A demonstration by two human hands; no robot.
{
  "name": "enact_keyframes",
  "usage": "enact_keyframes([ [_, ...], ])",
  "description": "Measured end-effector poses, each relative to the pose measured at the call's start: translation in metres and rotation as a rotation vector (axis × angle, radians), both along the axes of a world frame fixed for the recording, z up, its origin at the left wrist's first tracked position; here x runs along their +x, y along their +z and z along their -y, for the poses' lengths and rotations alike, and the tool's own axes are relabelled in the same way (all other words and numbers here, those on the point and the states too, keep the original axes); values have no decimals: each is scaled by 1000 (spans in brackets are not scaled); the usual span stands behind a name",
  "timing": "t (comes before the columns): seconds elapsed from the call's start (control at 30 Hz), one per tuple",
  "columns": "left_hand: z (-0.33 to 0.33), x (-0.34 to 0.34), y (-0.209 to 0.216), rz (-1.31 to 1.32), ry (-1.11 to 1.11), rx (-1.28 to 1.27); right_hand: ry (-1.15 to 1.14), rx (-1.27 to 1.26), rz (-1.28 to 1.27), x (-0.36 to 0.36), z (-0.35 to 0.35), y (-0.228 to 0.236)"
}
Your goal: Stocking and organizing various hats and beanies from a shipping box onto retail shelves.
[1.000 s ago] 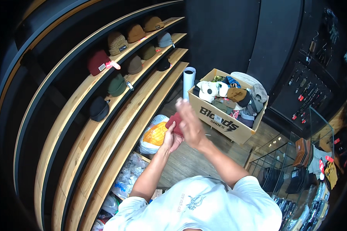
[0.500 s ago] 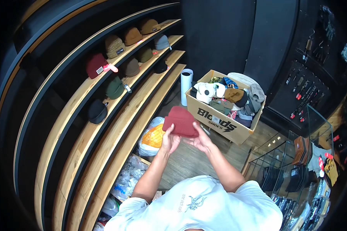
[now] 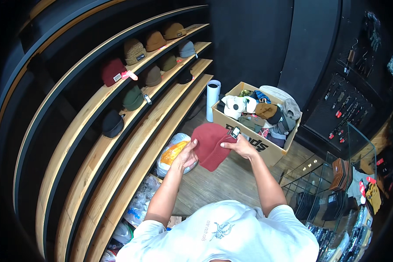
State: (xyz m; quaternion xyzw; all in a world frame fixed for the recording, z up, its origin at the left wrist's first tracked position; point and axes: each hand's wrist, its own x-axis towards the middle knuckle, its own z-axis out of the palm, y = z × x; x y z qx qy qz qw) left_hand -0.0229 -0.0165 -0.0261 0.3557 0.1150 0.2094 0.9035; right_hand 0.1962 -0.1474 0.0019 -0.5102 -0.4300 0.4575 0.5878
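A dark red knit beanie point(image 3: 210, 146) hangs in the air in front of my chest, held between both hands. My left hand point(image 3: 187, 154) grips its left edge, with the thumb on top. On the other side my right hand point(image 3: 241, 146) pinches the folded cuff, thumb on the near face and fingers behind. A small black-and-white tag point(image 3: 235, 132) sticks out from the beanie beside my right thumb. The fingers behind the knit are partly hidden.
Long wooden shelves point(image 3: 159, 111) on the left bear several beanies, among them a maroon one point(image 3: 113, 72) and a green one point(image 3: 132, 97). Ahead stands a cardboard box point(image 3: 231, 118) heaped with caps, beside a white roll point(image 3: 212, 101). A glass display case point(image 3: 310, 174) is at the right.
The beanie has been turned and tilted, and its tag now shows. My right hand has shifted right and up onto the cuff; my left hand has moved slightly left and down.
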Motion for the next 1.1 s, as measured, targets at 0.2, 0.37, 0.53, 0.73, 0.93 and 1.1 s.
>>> enact_keyframes([
  [0.2,10,12,12,-117,32,115,-64,-155,-28,9,5,-9],
  [0.37,6,12,3,-86,58,48,-688,-96,729,18,16,25],
  [0.53,15,11,9,-77,-23,108,-474,639,1127,-63,21,96],
  [0.73,30,17,12,-72,51,119,-346,-51,1155,-23,-9,15],
  [0.93,31,4,12,-65,80,120,-414,774,1005,-73,14,115],
  [1.1,43,0,26,-175,8,-15,-309,-44,968,0,-15,-10],
])
